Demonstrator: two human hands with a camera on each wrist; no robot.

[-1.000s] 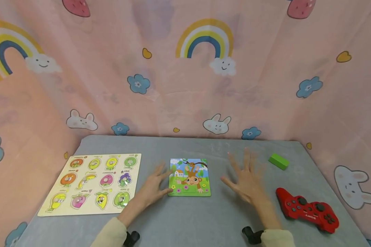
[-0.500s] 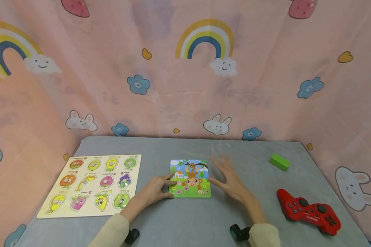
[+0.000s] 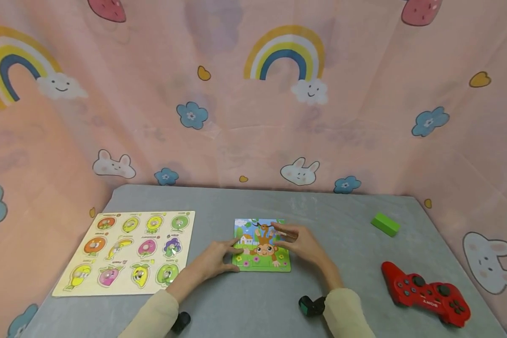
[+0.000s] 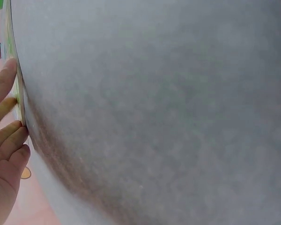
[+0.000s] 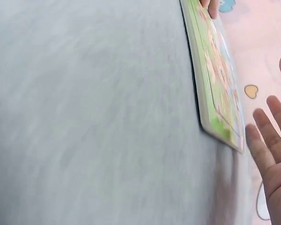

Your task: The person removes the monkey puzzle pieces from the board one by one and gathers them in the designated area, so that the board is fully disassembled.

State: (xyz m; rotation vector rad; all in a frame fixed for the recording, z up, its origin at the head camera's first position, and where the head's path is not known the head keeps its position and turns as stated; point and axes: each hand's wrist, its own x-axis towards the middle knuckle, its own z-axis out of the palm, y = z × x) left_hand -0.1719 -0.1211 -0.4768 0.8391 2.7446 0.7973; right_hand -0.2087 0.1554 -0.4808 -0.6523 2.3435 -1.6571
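A small square picture puzzle (image 3: pixel 259 263) with a monkey on it lies mid-table. My left hand (image 3: pixel 212 259) holds it at its near left corner, the thumb at the near edge and a fingertip over the left side. In the left wrist view, the thumb and bent fingers (image 4: pixel 14 138) meet the thin puzzle edge (image 4: pixel 19 101). My right hand (image 3: pixel 303 243) is at the puzzle's right side, its fingertips overlapping the picture in the head view. The right wrist view has that hand (image 5: pixel 276 159) with fingers extended and spread beside the board's corner.
Left of the puzzle lies a cream board (image 3: pixel 124 251) with cartoon fruit pictures. A green block (image 3: pixel 385 224) and a red game controller (image 3: pixel 426 294) are on the right. A pink patterned curtain (image 3: pixel 219 150) hangs behind the grey table (image 3: pixel 236 310).
My right hand has moved left, from well right of the puzzle to its right edge. My left hand has closed in on the near left corner. The puzzle has stayed about where it was.
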